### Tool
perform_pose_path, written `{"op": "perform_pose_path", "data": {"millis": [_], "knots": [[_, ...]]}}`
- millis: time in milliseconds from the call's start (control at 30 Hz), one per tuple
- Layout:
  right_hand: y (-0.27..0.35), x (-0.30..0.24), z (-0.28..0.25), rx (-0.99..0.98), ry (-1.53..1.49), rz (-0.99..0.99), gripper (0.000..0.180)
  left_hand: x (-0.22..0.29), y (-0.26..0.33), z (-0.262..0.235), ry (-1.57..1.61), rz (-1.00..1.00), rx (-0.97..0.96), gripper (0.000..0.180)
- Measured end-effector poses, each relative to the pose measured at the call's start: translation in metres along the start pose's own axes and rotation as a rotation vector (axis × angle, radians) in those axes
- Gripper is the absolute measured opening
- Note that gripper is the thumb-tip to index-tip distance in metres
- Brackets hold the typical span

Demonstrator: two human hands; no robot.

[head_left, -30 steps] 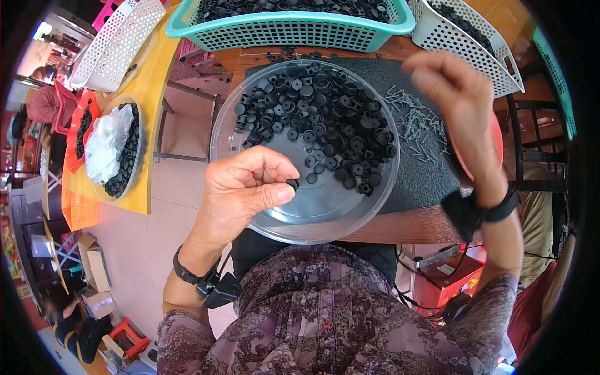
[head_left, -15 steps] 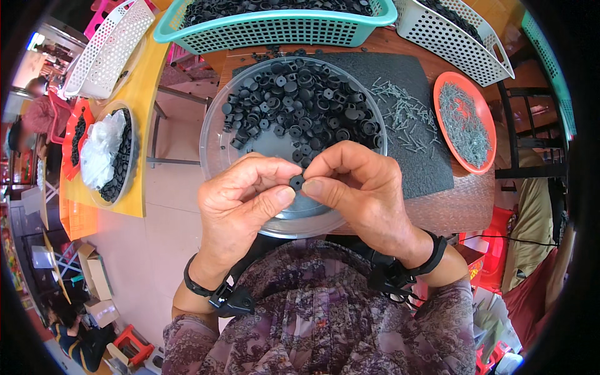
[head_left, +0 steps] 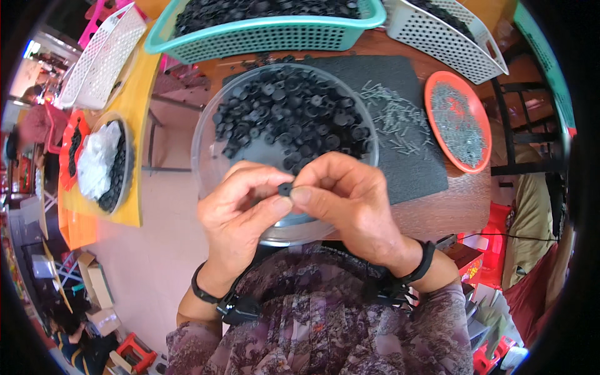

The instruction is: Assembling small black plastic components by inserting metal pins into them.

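Note:
Between my fingertips is a small round black plastic part (head_left: 285,189), too small to make out in detail. My left hand (head_left: 240,203) pinches it from the left with thumb and forefinger. From the other side, the thumb and forefinger of my right hand (head_left: 347,197) close on it too. Both hands are over the near rim of a clear round tub (head_left: 206,134). Many loose black plastic parts (head_left: 294,109) fill the tub's far side, and part of its bottom shows on the left. My hands hide some of the near side.
Metal screws or pins (head_left: 397,119) lie scattered on a dark mat (head_left: 409,181). More fill an orange plate (head_left: 481,164) on the right. Behind the tub stand a teal basket (head_left: 262,36) and a white basket (head_left: 437,50). A yellow table (head_left: 134,200) at left carries a bagged tub.
Both hands, still pinching the black part, have shifted slightly left and down in the picture. The tub and baskets appear shifted a little left as well.

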State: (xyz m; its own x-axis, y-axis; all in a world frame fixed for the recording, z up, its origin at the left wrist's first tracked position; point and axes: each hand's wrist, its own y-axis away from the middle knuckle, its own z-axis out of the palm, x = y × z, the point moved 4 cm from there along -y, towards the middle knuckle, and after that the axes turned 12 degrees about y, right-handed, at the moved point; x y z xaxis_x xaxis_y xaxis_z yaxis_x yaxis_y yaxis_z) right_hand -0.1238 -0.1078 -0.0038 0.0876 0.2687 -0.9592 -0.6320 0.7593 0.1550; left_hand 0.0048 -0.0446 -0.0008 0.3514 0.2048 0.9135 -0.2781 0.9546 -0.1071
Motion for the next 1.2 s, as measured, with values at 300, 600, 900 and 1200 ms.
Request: {"op": "perform_pose_path", "data": {"millis": [300, 600, 900, 1200], "knots": [[0.008, -0.002, -0.001, -0.047, 0.115, -0.058, 0.008, 0.009, 0.005, 0.000, -0.256, 0.132, 0.079, 0.028], [0.003, -0.024, -0.102, 0.517, 1.225, -0.463, 0.012, 0.001, 0.005, -0.003, -0.003, -0.005, 0.142, 0.023], [-0.019, -0.013, -0.090, 0.319, 1.673, -0.644, 0.012, 0.001, 0.007, -0.004, 0.118, -0.094, 0.166, 0.021], [0.007, -0.041, -0.084, 0.337, 1.248, -0.434, 0.012, -0.004, 0.003, -0.008, 0.361, -0.159, 0.068, 0.022]]}}
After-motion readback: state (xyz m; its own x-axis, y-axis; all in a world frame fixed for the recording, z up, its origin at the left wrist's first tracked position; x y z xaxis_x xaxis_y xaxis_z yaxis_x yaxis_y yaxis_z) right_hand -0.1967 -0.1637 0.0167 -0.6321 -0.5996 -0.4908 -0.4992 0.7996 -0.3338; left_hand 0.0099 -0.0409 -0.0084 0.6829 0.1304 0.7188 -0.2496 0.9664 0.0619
